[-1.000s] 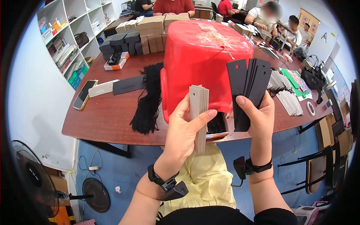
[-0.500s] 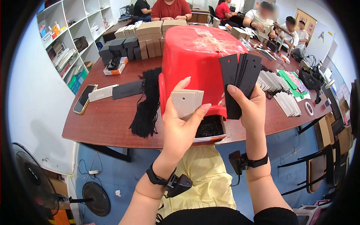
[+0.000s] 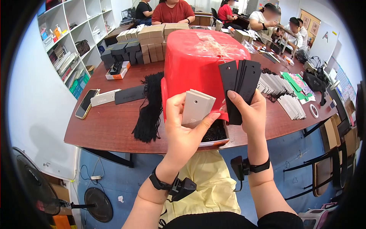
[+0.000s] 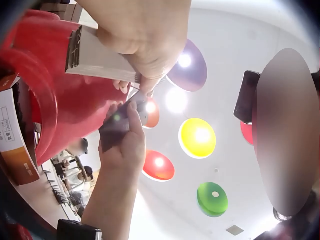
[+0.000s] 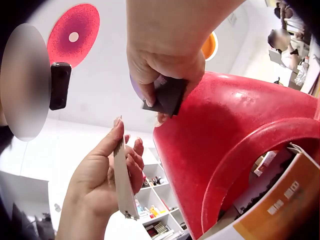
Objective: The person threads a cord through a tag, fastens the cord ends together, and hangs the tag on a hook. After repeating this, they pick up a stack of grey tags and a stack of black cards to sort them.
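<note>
The left hand (image 3: 183,133) holds a stack of beige tags (image 3: 196,108) in the air just off the near edge of the table (image 3: 110,118). Its thumb lies across the near face and its fingers curl behind, pinching the lower half with the punched ends up. The right hand (image 3: 249,114) pinches the lower ends of a fan of black tags (image 3: 240,82), thumb in front and fingers pressed together behind. The fan stands upright just beside the beige stack, in front of the upturned red tub (image 3: 202,57). Recommended handling, as judged from these views:

- Grip each stack low so the hole ends are free.
- Square the beige stack with thumb pressure until the holes line up.
- Open the black fan only enough to separate one tag.
- Do not slacken either pinch, because both stacks hang past the table edge and loose tags would drop to the lap or floor.

A box of black cords (image 3: 215,131) lies directly below the hands.
</note>
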